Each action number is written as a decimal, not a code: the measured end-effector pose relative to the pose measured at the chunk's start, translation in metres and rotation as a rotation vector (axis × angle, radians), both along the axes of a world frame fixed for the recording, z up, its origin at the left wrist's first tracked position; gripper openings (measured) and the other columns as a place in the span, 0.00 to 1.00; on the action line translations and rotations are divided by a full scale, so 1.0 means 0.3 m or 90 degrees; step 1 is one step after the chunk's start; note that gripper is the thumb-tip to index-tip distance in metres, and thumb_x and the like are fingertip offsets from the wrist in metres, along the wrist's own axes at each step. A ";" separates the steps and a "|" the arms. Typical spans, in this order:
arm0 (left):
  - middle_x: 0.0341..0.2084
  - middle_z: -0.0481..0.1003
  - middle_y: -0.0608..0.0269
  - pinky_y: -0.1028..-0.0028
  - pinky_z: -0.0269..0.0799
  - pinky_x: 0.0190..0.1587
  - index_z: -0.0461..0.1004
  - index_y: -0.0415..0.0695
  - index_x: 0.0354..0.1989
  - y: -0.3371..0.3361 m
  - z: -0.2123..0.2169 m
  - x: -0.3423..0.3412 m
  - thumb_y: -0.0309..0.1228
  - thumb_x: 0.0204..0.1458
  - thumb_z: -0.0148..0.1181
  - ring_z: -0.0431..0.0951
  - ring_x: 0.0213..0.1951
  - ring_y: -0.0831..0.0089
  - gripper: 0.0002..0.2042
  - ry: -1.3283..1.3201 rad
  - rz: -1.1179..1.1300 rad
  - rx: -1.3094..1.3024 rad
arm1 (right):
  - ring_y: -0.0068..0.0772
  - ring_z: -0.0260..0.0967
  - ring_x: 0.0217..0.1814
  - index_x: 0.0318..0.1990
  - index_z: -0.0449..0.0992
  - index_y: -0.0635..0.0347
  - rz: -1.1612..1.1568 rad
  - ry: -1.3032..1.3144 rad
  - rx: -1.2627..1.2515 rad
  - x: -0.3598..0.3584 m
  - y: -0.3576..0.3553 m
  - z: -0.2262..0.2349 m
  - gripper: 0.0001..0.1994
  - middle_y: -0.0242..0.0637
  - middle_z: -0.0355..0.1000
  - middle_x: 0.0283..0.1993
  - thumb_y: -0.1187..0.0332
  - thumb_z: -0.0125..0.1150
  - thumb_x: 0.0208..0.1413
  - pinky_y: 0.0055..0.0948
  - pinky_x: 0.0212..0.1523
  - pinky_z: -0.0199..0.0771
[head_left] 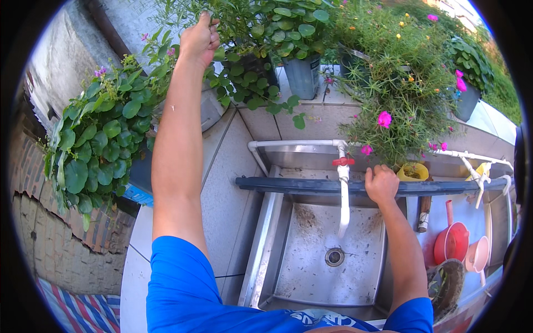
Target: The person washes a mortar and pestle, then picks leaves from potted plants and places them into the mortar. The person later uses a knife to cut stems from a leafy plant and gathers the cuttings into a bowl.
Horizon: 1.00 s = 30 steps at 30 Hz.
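- The left hand (199, 40) is raised high at the end of a straight arm, reaching into the leafy plants (244, 22) at the back of the tiled worktop (227, 166).
- Its fingers (211, 34) are curled closed among the stems; they seem to pinch foliage, but what exactly they grip is hidden by the leaves.
- The right hand (381, 183) rests on a dark bar (288, 186) that lies across the top of a steel sink (327, 250), with its fingers (371, 176) folded over the bar's far edge, closed on it.
- A white pipe (344, 194) with a red valve handle (343, 161) drops down over the sink just left of the right hand, ending above the basin.
- The drain (334, 257) sits in the middle of the sink floor, which looks stained and dry.
- A grey pot (303, 75) of round-leaved greenery stands on the ledge behind the sink, right of the left hand.
- A bushy plant with pink flowers (384, 119) hangs over the ledge just above the right hand.
- A yellow pot (412, 172) sits just beside the right hand, touching the bar's far side.
- A red scoop (451, 238) and a pink scoop (477, 255) lie to the right of the sink.
- A large broad-leaved plant (100, 144) spills over the worktop's left edge, beside a brick wall (55, 244).
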<state>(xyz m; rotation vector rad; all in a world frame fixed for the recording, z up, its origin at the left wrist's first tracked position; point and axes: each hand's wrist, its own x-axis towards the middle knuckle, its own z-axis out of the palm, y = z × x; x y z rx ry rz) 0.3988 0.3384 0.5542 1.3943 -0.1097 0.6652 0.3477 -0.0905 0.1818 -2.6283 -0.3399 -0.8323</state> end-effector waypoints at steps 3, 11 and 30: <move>0.22 0.61 0.68 0.77 0.50 0.20 0.71 0.30 0.45 -0.024 0.034 0.008 0.35 0.68 0.52 0.57 0.20 0.79 0.15 0.057 -0.019 0.003 | 0.51 0.76 0.32 0.23 0.75 0.60 -0.014 0.007 -0.006 -0.005 -0.001 0.011 0.14 0.43 0.74 0.28 0.60 0.63 0.53 0.49 0.32 0.75; 0.22 0.61 0.63 0.75 0.51 0.21 0.69 0.33 0.36 0.030 0.060 0.038 0.26 0.66 0.50 0.59 0.21 0.75 0.08 -0.010 -0.126 -0.092 | 0.53 0.75 0.34 0.24 0.75 0.61 -0.009 0.016 0.008 -0.006 0.001 0.013 0.14 0.45 0.74 0.29 0.60 0.63 0.54 0.50 0.34 0.75; 0.30 0.69 0.57 0.74 0.53 0.21 0.68 0.32 0.39 0.010 0.101 0.035 0.23 0.66 0.47 0.62 0.23 0.75 0.06 -0.012 0.097 0.125 | 0.52 0.75 0.32 0.23 0.75 0.60 -0.012 0.006 -0.003 -0.006 0.001 0.014 0.14 0.45 0.73 0.28 0.60 0.64 0.54 0.49 0.32 0.75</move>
